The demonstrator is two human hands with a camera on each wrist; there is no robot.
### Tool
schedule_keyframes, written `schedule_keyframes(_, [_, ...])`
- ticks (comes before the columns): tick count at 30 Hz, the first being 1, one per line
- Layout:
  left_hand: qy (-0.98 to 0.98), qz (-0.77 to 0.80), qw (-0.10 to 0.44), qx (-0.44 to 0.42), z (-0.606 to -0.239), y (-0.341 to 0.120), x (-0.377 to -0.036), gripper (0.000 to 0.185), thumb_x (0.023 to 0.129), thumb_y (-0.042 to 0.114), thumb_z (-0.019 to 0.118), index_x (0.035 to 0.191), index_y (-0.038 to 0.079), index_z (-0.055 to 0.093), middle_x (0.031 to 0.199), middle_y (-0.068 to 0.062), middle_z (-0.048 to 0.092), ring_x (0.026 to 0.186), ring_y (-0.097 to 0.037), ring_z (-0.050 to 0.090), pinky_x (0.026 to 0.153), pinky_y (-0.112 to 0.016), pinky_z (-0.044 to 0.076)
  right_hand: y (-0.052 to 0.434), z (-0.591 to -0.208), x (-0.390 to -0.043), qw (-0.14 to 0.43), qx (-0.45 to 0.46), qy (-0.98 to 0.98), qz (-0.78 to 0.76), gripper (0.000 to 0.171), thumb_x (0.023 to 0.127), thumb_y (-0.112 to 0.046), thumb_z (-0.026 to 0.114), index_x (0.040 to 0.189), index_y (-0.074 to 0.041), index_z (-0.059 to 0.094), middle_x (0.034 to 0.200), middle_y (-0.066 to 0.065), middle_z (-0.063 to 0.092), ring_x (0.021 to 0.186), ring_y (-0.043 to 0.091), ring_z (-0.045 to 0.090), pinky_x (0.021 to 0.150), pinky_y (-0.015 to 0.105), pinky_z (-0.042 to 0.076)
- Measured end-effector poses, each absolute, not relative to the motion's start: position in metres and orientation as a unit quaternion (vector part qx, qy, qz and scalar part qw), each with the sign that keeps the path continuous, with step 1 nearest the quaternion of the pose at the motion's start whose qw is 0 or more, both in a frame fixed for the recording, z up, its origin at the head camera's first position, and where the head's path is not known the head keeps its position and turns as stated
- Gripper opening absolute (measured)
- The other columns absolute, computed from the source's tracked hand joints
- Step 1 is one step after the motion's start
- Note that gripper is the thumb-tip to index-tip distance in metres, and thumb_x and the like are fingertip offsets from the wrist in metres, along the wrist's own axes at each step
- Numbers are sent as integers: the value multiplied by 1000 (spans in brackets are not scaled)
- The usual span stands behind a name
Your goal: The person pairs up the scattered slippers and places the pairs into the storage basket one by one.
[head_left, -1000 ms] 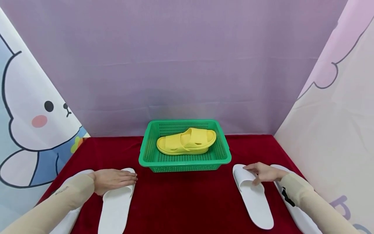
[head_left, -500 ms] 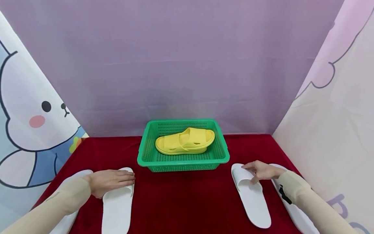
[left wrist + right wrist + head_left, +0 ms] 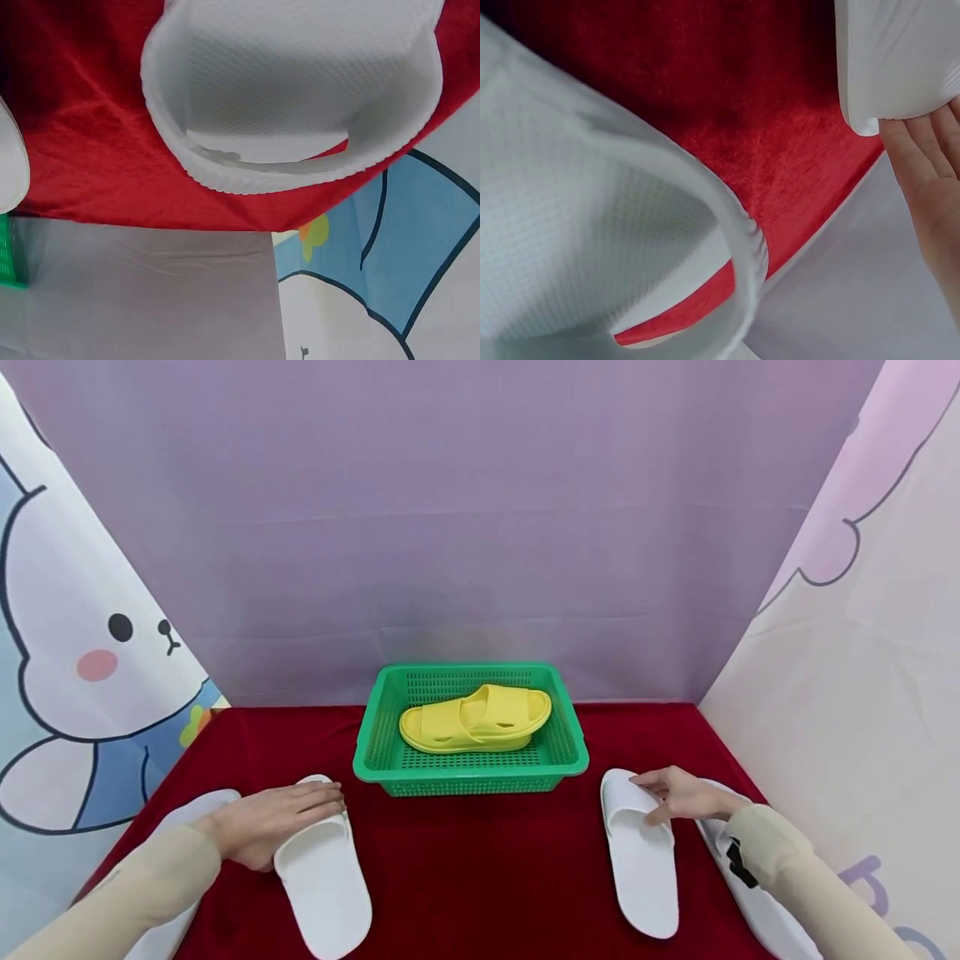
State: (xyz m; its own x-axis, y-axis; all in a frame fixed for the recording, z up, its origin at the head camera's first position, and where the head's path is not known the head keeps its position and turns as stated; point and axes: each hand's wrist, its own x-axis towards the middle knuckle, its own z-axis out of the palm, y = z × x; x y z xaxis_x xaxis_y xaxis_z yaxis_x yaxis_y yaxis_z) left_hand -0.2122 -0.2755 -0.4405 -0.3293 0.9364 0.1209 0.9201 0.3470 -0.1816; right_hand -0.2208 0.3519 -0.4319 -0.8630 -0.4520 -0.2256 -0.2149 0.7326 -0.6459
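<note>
Resting across the toe end of a white slipper [image 3: 324, 877] at the lower left of the head view, the left hand [image 3: 264, 823] lies with fingers nearly straight, its grip wide and flat on the strap rather than closed round it. That slipper is smooth moulded foam with a rounded toe, angled so its heel points to the bottom centre of the frame. A second white slipper [image 3: 197, 810] lies just behind the forearm at the far left. At the lower right, the right hand [image 3: 678, 797] pinches the ribbed strap of another white slipper [image 3: 641, 860], thumb under and fingers over, a narrow grip on the strap; a fourth slipper [image 3: 757, 893] lies partly hidden under that sleeve. All sit on the desk [image 3: 480, 860], draped in deep red velvety cloth. In the middle of the frame, a green perforated plastic basket [image 3: 382, 760] holds a chunky yellow slipper [image 3: 476, 720].

Only the left wrist view shows the fine dimpled texture inside the strap arch [image 3: 300, 97] and its ridged edge. The right wrist view shows the palm [image 3: 937, 187] beside a smooth white edge, with the slipper close and blurred.
</note>
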Motion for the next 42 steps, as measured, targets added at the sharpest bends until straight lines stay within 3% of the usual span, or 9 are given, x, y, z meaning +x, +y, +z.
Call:
schedule_keyframes(11, [-851, 19, 117, -511, -432, -264, -203, 118, 36, 40, 88, 138, 8, 39, 138, -1, 44, 126, -24, 40, 108, -8, -2, 357, -421, -219, 145, -198, 904, -350, 65, 76, -21, 72, 129, 8, 46, 116, 18, 58, 98, 25, 57, 72, 20, 51])
schedule_keyframes(17, [-846, 2, 156, -510, -423, -259, -198, 119, 31, 43, 88, 134, 5, 42, 133, -4, 47, 122, -23, 39, 109, -8, 0, 354, -415, -218, 127, -192, 908, -351, 68, 76, -24, 72, 130, 8, 46, 116, 17, 59, 93, 21, 57, 70, 21, 50])
schedule_keyframes(21, [-846, 1, 172, -505, -415, -254, -194, 117, 33, 43, 87, 133, 3, 42, 132, -7, 47, 122, -25, 38, 110, -9, 1, 354, -411, -217, 111, -186, 912, -347, 64, 76, -26, 73, 127, 6, 50, 106, 12, 62, 84, 16, 57, 66, 23, 51])
schedule_keyframes(27, [-857, 1, 179, -484, -401, -250, -192, 118, 33, 41, 88, 133, 3, 41, 134, -7, 45, 123, -23, 37, 109, -9, 1, 356, -398, -215, 84, -159, 917, -355, 63, 76, -27, 73, 127, 3, 51, 108, 14, 62, 86, 21, 58, 63, 26, 53])
schedule_keyframes(28, [-861, 5, 179, -477, -398, -250, -191, 118, 32, 41, 89, 134, 4, 40, 135, -6, 44, 124, -22, 36, 109, -9, 3, 357, -395, -215, 78, -159, 919, -352, 64, 76, -27, 73, 127, 3, 51, 110, 16, 61, 88, 23, 58, 63, 26, 53])
schedule_keyframes(30, [-865, 13, 183, -467, -394, -250, -191, 118, 32, 40, 89, 134, 6, 40, 135, -4, 43, 124, -21, 36, 109, -16, 21, 357, -391, -215, 66, -151, 924, -345, 65, 76, -28, 73, 128, 3, 50, 113, 17, 60, 91, 25, 57, 64, 26, 53])
schedule_keyframes(34, [-867, 17, 203, -454, -391, -247, -195, 115, 33, 40, 89, 132, 6, 42, 132, -6, 44, 121, -23, 37, 90, -37, 50, 356, -386, -215, 45, -133, 932, -335, 68, 76, -31, 72, 130, 3, 48, 118, 21, 56, 95, 29, 58, 68, 26, 52])
schedule_keyframes(37, [-867, 4, 221, -447, -390, -244, -199, 114, 33, 40, 89, 130, 5, 43, 129, -8, 45, 120, -26, 38, 82, -44, 52, 354, -383, -214, 27, -113, 936, -332, 72, 75, -34, 73, 131, 3, 47, 120, 23, 54, 96, 31, 59, 69, 25, 53])
schedule_keyframes(42, [-868, -5, 240, -435, -390, -240, -204, 115, 33, 39, 89, 131, 3, 41, 130, -10, 44, 120, -27, 38, 84, -45, 51, 349, -381, -211, -3, -91, 942, -323, 75, 74, -40, 73, 132, 1, 47, 124, 25, 53, 93, 29, 59, 66, 24, 52])
